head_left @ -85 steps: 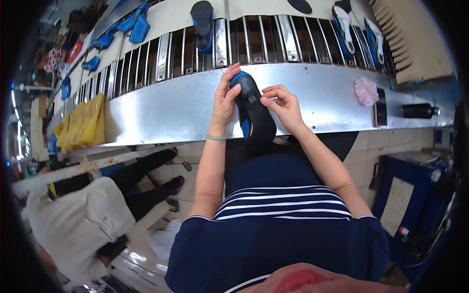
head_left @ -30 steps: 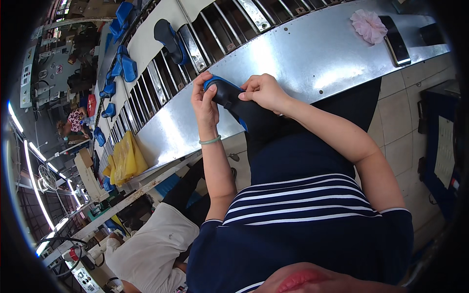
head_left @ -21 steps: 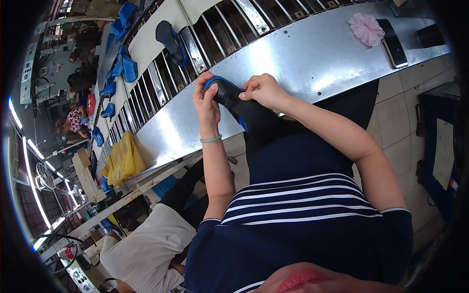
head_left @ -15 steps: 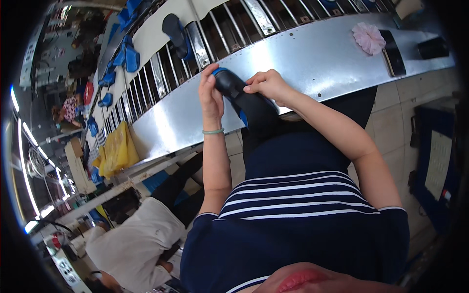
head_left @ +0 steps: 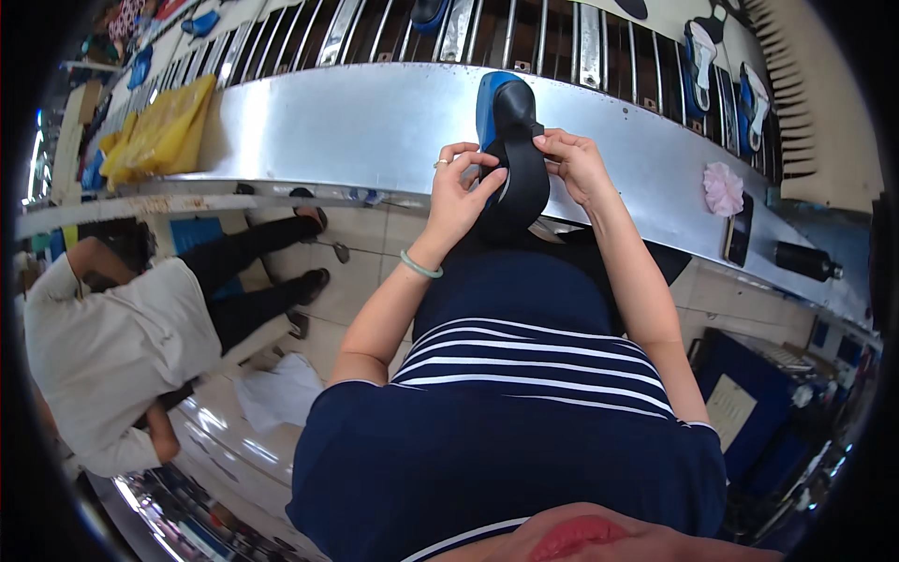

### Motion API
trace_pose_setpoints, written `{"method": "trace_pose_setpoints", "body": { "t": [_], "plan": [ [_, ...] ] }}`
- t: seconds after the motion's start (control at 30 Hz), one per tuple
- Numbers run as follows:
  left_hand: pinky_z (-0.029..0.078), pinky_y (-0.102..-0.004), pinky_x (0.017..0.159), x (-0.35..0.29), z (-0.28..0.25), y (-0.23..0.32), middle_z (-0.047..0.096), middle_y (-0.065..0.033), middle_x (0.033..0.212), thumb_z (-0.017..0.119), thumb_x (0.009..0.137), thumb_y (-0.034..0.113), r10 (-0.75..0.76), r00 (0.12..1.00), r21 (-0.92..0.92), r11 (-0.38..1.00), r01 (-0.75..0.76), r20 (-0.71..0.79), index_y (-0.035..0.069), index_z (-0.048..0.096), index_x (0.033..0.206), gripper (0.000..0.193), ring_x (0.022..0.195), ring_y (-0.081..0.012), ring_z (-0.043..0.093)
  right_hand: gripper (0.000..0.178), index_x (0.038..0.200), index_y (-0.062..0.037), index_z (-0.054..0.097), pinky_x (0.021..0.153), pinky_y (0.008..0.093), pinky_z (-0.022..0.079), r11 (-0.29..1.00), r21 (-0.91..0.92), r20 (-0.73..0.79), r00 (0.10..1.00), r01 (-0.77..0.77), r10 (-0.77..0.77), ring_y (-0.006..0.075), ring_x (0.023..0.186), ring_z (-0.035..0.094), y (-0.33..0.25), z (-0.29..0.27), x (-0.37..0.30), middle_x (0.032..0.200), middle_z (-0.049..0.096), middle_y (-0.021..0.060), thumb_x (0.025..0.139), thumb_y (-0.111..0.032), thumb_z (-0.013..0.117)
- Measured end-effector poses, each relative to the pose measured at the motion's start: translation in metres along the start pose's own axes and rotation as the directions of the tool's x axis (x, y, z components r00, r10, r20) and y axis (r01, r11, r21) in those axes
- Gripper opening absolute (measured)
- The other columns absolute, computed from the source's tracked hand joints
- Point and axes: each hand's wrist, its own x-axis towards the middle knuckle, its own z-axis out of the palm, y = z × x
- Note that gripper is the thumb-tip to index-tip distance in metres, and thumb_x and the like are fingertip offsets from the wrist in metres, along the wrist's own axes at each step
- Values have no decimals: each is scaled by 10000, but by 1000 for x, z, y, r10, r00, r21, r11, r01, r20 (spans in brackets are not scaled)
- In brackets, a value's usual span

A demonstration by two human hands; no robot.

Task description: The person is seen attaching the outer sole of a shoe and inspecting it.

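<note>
A black shoe (head_left: 518, 105) on a blue last stands over the near edge of the metal ledge, its rounded toe pointing away from me. My left hand (head_left: 461, 190) is closed on the shoe's left side, with thumb and fingertips at the edge of its opening. On the other side, my right hand (head_left: 578, 165) pinches the end of a small black strap (head_left: 537, 129) between thumb and forefinger. The lower part of the shoe rests close to my lap, dark against dark clothing, so its outline there is hard to make out.
Beyond the metal ledge (head_left: 375, 117) runs a conveyor of metal bars (head_left: 538, 37), with several blue-lasted shoes (head_left: 700, 70) on the line. A yellow plastic bag (head_left: 161, 131) lies left. Rightward are a pink scrunchie (head_left: 723, 189), a phone (head_left: 739, 232) and a black bottle (head_left: 805, 260). Another person (head_left: 122, 318) is at left.
My view has swung to the right. The shoe has turned more upright. My left hand has gone from the toe to the opening's edge; my right hand stays at the strap side.
</note>
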Motion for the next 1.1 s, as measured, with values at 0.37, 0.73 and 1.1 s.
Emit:
{"method": "trace_pose_setpoints", "body": {
  "t": [0.37, 0.73, 1.1],
  "plan": [
    [526, -288, 842, 41, -4, -27, 579, -118, 1084, 772, 820, 63, -48, 994, -187, 982, 29, -97, 27, 628, 1075, 295, 1034, -205, 609, 161, 969, 10, 696, 736, 291, 504, 1000, 0, 65, 997, 31, -31, 133, 845, 629, 7, -4, 7, 906, 676, 50, 894, -133, 696],
    [548, -300, 833, 48, -14, -24, 598, -157, 1146, 810, 774, 58, -53, 994, -385, 919, 86, 96, 71, 525, 1344, 638, 1008, -210, 618, 102, 906, -25, 696, 758, 293, 521, 999, -26, 74, 997, 31, -29, 127, 811, 640, 3, -1, 5, 871, 663, 29, 909, -124, 674],
    [571, -307, 841, 65, -2, -40, 621, -164, 1091, 803, 732, -20, -122, 992, -260, 958, 122, 15, 72, 537, 1323, 655, 995, -204, 626, 159, 800, -76, 651, 769, 293, 508, 998, 23, 114, 992, 56, -58, 102, 819, 623, 12, -7, 6, 852, 657, 4, 927, -168, 672]
  ]
}}
